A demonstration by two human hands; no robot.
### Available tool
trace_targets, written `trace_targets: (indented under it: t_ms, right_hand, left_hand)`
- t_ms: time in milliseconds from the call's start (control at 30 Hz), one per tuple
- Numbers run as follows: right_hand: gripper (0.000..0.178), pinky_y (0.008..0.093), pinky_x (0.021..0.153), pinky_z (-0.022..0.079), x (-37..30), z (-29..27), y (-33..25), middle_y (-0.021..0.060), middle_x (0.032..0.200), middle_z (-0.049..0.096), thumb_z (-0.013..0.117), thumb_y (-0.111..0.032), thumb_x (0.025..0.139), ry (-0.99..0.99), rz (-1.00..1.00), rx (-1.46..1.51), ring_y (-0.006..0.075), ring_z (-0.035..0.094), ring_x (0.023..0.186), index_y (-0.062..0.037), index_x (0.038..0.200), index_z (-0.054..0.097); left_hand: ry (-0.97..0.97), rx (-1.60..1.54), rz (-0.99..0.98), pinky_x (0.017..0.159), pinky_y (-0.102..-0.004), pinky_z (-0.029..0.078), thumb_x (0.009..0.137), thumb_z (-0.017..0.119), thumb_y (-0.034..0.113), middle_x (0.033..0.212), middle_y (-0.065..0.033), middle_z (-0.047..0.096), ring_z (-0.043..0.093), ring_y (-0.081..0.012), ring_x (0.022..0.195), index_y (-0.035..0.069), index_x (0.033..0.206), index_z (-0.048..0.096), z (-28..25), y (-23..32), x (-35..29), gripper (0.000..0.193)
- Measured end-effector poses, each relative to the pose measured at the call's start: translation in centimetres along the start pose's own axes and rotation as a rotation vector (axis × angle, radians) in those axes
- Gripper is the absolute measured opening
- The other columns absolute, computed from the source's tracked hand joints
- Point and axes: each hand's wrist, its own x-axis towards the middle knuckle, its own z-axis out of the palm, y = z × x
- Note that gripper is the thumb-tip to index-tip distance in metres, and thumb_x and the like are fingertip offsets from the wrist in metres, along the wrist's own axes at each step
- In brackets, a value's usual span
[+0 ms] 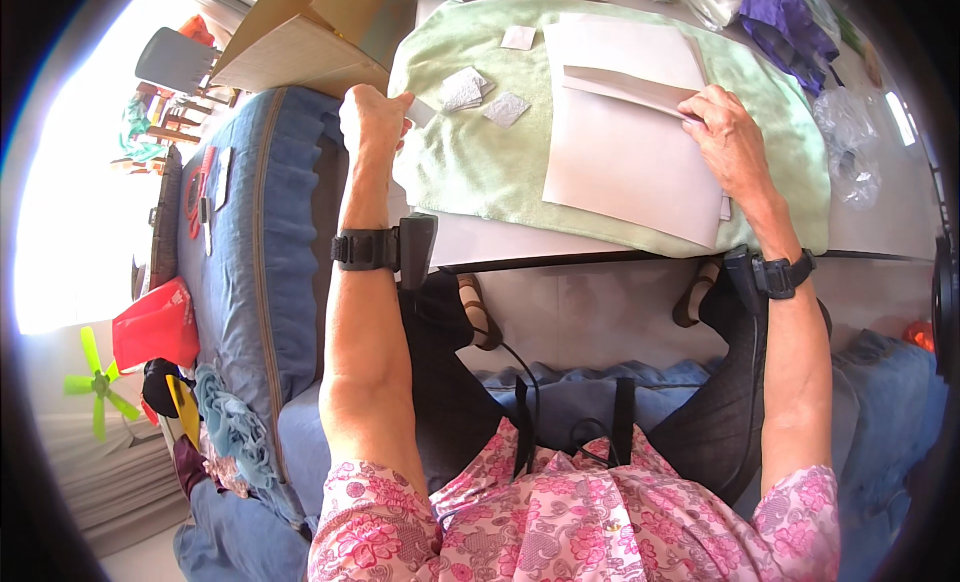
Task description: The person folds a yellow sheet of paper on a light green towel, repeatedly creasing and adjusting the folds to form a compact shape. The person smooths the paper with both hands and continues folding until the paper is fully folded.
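My right hand (730,142) pinches the right end of a narrow, greyish-white paper strip (625,86), which is raised a little above white paper sheets (630,162). The sheets lie on a pale green cloth (480,182). At the cloth's left edge, my left hand (374,122) is closed, with a small white square piece (421,113) at its fingertips. To its right, a few silvery-white squares (463,89) overlap, and another textured square (506,109) lies apart. A pale pinkish square (518,38) sits farther back, left of the sheets.
An open cardboard box (300,42) stands at the far left, beside a blue sofa arm (280,182) bearing red-handled scissors (194,197). Clear plastic bags (848,142) and a purple bag (788,32) lie at the table's right. The table's dark front edge (580,259) runs above my knees.
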Motion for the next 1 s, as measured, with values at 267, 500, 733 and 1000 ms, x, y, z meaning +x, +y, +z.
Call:
trace_targets:
  t_ms: [267,500,733,1000]
  right_hand:
    - [0.013,0.0402,0.089,0.055,0.0,-0.1,0.0,0.0099,0.102,0.065,0.070,-0.009,0.087,-0.001,-0.023,-0.029,0.0280,0.063,0.105,-0.0044,0.099,0.072]
    - [0.014,0.0393,0.089,0.054,0.1,-0.2,-0.3,0.0091,0.102,0.064,0.070,-0.007,0.086,-0.008,0.007,-0.013,0.0271,0.063,0.105,-0.0040,0.100,0.071]
    - [0.014,0.0377,0.088,0.051,0.0,0.0,-0.3,0.0069,0.099,0.062,0.069,-0.005,0.085,0.015,0.004,0.010,0.0260,0.061,0.102,-0.0027,0.099,0.069]
    - [0.013,0.0393,0.090,0.055,0.1,-0.4,-0.5,0.0103,0.105,0.066,0.070,-0.009,0.088,-0.025,0.014,-0.035,0.0274,0.063,0.106,-0.0041,0.100,0.072]
  left_hand:
    - [-0.223,-0.549,0.114,0.050,-0.0219,0.049,0.091,0.074,0.012,0.067,-0.0036,0.064,0.057,-0.0085,0.053,-0.005,0.084,0.070,-1.3,-1.2,-0.2,0.019]
    - [-0.580,-0.990,0.173,0.060,-0.0270,0.056,0.095,0.067,0.004,0.079,-0.0082,0.065,0.062,-0.0140,0.063,-0.009,0.100,0.067,-0.6,-0.6,-0.4,0.014]
    - [-0.828,-1.101,0.263,0.066,-0.0291,0.057,0.095,0.063,0.000,0.085,-0.0099,0.067,0.065,-0.0158,0.069,-0.009,0.105,0.064,0.2,0.4,-1.2,0.013]
    - [-0.935,-1.135,0.412,0.067,-0.0297,0.057,0.093,0.066,-0.002,0.084,-0.0093,0.069,0.068,-0.0168,0.070,-0.004,0.102,0.066,0.7,1.6,-2.5,0.009]
